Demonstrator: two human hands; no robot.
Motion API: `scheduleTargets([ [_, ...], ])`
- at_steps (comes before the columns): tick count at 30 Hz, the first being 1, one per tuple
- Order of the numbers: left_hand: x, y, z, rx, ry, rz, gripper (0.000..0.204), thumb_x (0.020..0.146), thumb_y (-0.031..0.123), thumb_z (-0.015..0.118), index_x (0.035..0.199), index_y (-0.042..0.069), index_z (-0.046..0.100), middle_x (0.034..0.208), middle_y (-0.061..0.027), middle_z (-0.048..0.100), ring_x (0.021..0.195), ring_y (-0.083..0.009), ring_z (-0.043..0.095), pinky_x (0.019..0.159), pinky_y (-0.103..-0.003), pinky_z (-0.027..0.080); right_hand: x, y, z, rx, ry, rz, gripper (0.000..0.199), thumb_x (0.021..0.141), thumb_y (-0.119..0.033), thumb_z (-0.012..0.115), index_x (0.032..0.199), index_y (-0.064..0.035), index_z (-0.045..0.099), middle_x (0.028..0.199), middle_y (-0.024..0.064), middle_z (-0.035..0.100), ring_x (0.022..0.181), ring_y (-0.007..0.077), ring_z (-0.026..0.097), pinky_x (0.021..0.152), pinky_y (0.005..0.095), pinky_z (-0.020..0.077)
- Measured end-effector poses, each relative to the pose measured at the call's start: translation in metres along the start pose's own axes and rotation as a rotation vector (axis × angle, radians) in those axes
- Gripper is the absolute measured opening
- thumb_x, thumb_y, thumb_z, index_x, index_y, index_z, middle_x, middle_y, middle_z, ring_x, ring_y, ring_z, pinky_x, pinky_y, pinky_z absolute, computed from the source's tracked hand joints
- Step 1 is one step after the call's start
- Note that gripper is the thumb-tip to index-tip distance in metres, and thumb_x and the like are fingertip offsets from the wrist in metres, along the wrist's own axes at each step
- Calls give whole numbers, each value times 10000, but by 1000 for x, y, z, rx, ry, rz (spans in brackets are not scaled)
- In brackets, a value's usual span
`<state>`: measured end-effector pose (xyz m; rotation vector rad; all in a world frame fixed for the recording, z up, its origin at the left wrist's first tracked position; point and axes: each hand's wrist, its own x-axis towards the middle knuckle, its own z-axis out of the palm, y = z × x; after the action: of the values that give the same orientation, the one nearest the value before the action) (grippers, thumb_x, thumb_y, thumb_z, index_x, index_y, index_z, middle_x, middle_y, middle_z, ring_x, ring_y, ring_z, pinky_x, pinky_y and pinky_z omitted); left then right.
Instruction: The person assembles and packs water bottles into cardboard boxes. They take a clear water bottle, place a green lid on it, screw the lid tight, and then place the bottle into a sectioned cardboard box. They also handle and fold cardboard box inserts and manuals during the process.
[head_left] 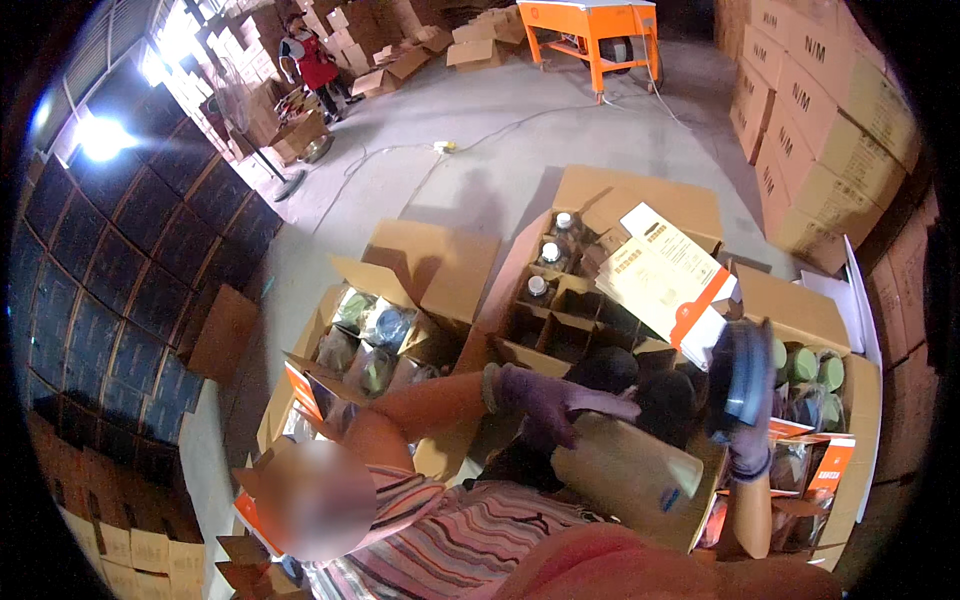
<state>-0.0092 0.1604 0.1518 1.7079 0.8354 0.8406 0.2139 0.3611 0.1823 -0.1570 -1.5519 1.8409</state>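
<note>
My left hand [545, 400], in a purple glove, reaches across from the left. Its fingers are stretched out and touch the upper edge of a brown panel [620, 470], which looks like a carton flap. On the right, my gloved right hand [750, 450] is closed on a dark blue thing with lighter bands [738, 380], smeared by motion; its kind is unclear. Between the hands are two dark rounded shapes [665, 405]. Beyond them stands a divided carton [545, 330] with several white-capped bottles [550, 255]. White and orange printed sheets [665, 280] lie over its right side.
An open carton [450, 265] of wrapped items is on the left; another [855, 440] with green-topped items is on the right. Stacked cartons [800, 130] line the right side, dark boxes [120, 270] the left. An orange table [590, 20], floor cable [445, 147] and person [312, 65] are farther off.
</note>
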Motion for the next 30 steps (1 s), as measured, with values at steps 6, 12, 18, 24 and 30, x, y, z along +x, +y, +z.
scheduleTargets([
  [6,26,-24,22,-585,488,36,496,1006,235,461,1436,19,341,1383,-148,469,1254,-215,455,1093,-365,326,14,7,31,-909,-528,-409,1272,423,-560,851,1466,-67,312,1458,339,233,1326,516,270,1079,579,226],
  [12,41,8,29,214,644,279,355,929,22,491,1283,41,486,1313,-197,517,1302,-287,425,1095,-438,313,7,36,29,-469,-229,-111,1299,461,-400,828,1491,31,162,1457,217,347,1329,313,373,1111,418,275],
  [18,47,27,26,208,967,77,365,874,37,564,1237,9,552,1332,-212,501,1291,-386,438,1118,-513,236,5,45,18,-468,-216,-46,1169,503,-270,749,1479,44,189,1473,216,323,1383,307,310,1145,404,216],
  [24,33,-6,20,276,605,344,448,838,13,580,1284,4,536,1358,-220,461,1351,-348,372,1120,-477,267,7,45,34,-9,-172,111,1275,607,-524,802,1514,10,82,1495,189,309,1376,286,334,1141,388,240],
  [30,48,19,28,513,746,123,725,795,73,657,1449,27,350,1511,-234,279,1402,-388,281,1129,-453,257,11,68,20,-56,-201,66,1210,670,-583,739,1519,-2,101,1505,177,307,1378,266,342,1135,369,262],
])
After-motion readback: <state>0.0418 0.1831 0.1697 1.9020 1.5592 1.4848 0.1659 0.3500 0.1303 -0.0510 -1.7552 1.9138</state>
